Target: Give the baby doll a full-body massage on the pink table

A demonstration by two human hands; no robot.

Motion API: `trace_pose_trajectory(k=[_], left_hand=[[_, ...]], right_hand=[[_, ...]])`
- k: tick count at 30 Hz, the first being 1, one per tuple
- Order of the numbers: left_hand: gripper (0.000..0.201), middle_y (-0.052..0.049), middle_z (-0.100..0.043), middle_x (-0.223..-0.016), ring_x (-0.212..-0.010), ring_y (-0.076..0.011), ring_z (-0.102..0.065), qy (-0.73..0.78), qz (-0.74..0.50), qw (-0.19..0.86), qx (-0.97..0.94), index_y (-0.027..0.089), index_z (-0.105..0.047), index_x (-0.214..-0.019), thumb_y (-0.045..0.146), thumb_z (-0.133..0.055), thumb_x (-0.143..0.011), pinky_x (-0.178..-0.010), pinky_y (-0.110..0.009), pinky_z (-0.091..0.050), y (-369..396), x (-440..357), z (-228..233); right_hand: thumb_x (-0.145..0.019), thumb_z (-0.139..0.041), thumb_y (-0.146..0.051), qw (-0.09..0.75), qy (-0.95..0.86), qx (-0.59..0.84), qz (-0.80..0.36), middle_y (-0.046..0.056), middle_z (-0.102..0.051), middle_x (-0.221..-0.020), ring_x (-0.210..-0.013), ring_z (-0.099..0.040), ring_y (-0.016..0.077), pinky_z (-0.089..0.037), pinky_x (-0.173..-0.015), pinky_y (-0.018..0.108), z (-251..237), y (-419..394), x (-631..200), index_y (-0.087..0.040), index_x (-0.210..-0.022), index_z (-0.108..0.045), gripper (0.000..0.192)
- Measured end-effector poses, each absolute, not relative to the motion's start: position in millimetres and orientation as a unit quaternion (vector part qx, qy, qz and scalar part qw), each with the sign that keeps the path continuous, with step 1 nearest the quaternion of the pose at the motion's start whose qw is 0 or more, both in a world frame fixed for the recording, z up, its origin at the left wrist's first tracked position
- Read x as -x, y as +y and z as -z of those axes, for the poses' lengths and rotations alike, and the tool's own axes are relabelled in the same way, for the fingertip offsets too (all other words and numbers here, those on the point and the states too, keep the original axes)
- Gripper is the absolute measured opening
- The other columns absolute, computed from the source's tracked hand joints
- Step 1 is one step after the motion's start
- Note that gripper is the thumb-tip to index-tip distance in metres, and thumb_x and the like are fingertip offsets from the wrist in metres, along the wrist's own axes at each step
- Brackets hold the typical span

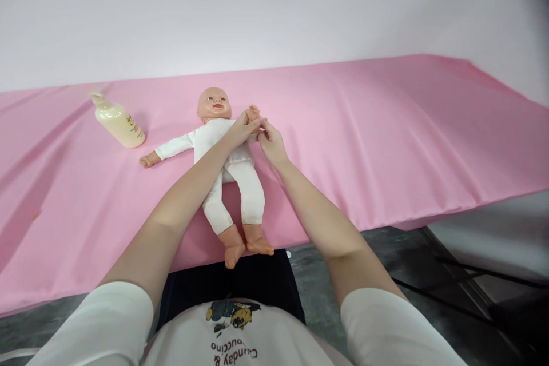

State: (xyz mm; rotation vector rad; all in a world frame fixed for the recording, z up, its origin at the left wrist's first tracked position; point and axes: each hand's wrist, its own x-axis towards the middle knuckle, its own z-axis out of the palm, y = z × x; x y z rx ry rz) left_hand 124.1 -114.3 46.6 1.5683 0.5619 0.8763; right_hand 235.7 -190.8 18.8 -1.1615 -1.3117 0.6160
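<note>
A plain pale wall is seen behind a tabletop (386, 126) covered with a pink sheet, on which a baby doll (227, 171) in a white suit is laid on its back, head toward the wall and bare feet past the near edge. The doll's raised arm, on the side away from the bottle, is held at its small hand by both of the person's hands: the left hand (240, 130) is reached across the doll's chest with its fingers (249, 123) closed round the tiny hand, and the right hand (271, 143) is set just beside it, fingers pinched at the doll's wrist. A light, even grip seems called for, so that the doll is not dragged nearer the edge. A cream lotion bottle (118, 121) lies beyond the doll's other outstretched arm, well apart from it. Wide bare sheet is left on the doll's side away from the bottle.
</note>
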Motion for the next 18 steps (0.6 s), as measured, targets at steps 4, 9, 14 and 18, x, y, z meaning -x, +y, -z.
trace_pose_trajectory(k=[4, 9, 14, 18], left_hand=[[0.034, -0.012, -0.067, -0.111, -0.126, -0.0291, -0.061, 0.227, -0.370, 0.575, -0.694, 0.021, -0.057, -0.113, 0.042, -0.071, -0.091, -0.109, -0.047, -0.049, -115, -122, -47], [0.038, -0.012, -0.066, -0.115, -0.130, -0.0291, -0.058, 0.223, -0.362, 0.554, -0.716, 0.019, -0.058, -0.120, 0.051, -0.057, -0.098, -0.109, -0.051, -0.048, -121, -117, -53], [0.048, -0.013, -0.070, -0.118, -0.116, -0.0241, -0.066, 0.217, -0.355, 0.574, -0.705, 0.018, -0.059, -0.125, 0.056, -0.041, -0.103, -0.106, -0.041, -0.051, -125, -117, -57], [0.042, -0.012, -0.073, -0.115, -0.117, -0.0236, -0.066, 0.204, -0.383, 0.563, -0.703, 0.018, -0.066, -0.113, 0.054, -0.047, -0.101, -0.110, -0.038, -0.048, -121, -119, -57]], right_hand=[[-0.098, -0.045, -0.053, 0.609, -0.564, 0.497, -0.251, 0.009, -0.071, -0.112, -0.096, -0.066, 0.0184, -0.059, -0.086, 0.035, -20, -191, -238, -0.022, -0.126, -0.063, 0.046], [-0.099, -0.039, -0.066, 0.620, -0.548, 0.505, -0.246, 0.008, -0.070, -0.103, -0.087, -0.065, 0.0182, -0.058, -0.078, 0.033, -26, -197, -235, -0.021, -0.118, -0.066, 0.055], [-0.089, -0.058, -0.069, 0.594, -0.579, 0.513, -0.221, 0.007, -0.069, -0.106, -0.086, -0.063, 0.0197, -0.058, -0.082, 0.036, -27, -199, -231, -0.023, -0.129, -0.061, 0.061], [-0.092, -0.055, -0.068, 0.605, -0.572, 0.522, -0.184, 0.006, -0.068, -0.103, -0.082, -0.061, 0.0182, -0.056, -0.079, 0.034, -26, -201, -231, -0.024, -0.127, -0.064, 0.057]])
